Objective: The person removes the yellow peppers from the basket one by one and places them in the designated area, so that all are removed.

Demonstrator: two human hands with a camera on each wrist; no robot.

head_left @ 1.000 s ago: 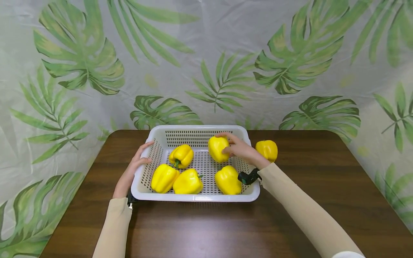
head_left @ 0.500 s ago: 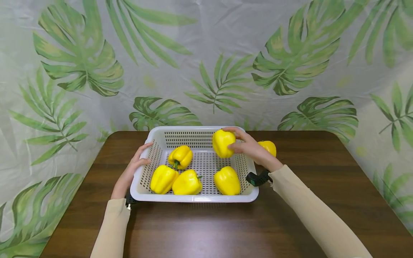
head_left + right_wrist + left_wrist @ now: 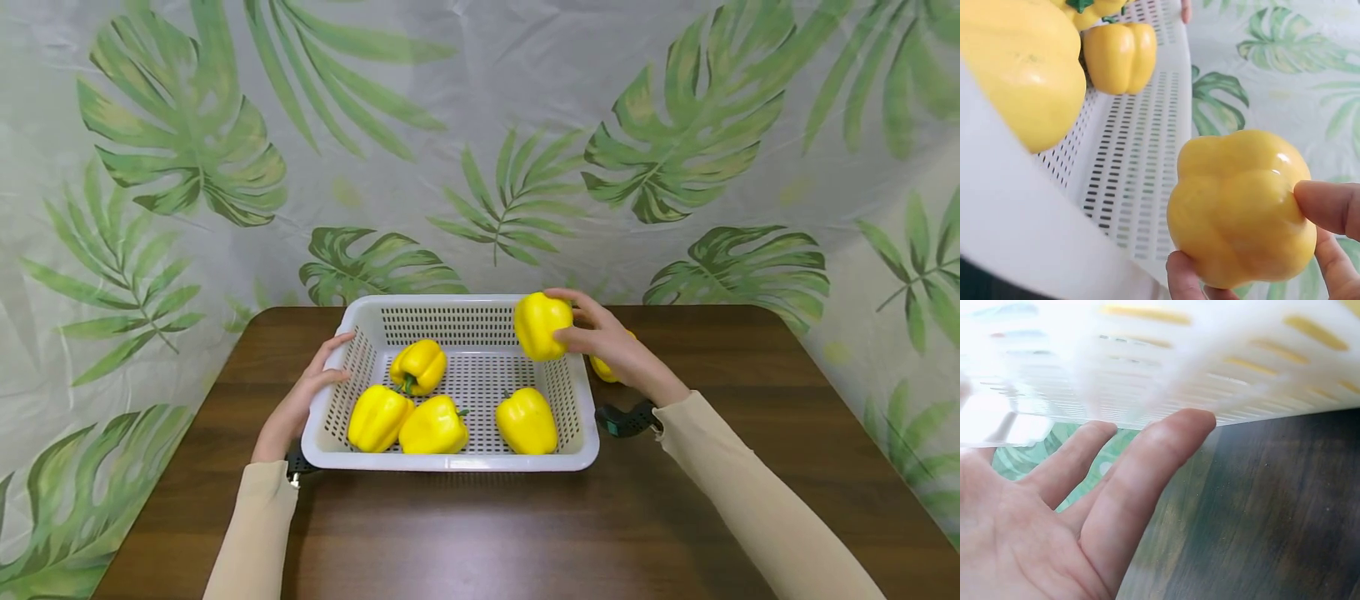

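My right hand (image 3: 618,350) holds a yellow bell pepper (image 3: 542,327) between thumb and fingers, above the back right corner of a white plastic basket (image 3: 450,462). The right wrist view shows the lobed end of this pepper (image 3: 1241,212), with fingers on its sides. My left hand (image 3: 303,396) grips the basket's left rim. From the left wrist, two of its fingers (image 3: 1141,475) lie along the outside of the slotted wall (image 3: 1147,394). Several yellow bell peppers lie in the basket, among them one at the front right (image 3: 527,421) and one towards the back (image 3: 417,367).
Another yellow bell pepper (image 3: 602,369) rests on the table right of the basket, mostly hidden behind my right hand. The brown wooden table (image 3: 450,533) ends at a leaf-patterned cloth backdrop (image 3: 487,125).
My right hand has raised the bell pepper from inside the basket and moved it right and back, to above the rim. The left hand keeps its place on the basket.
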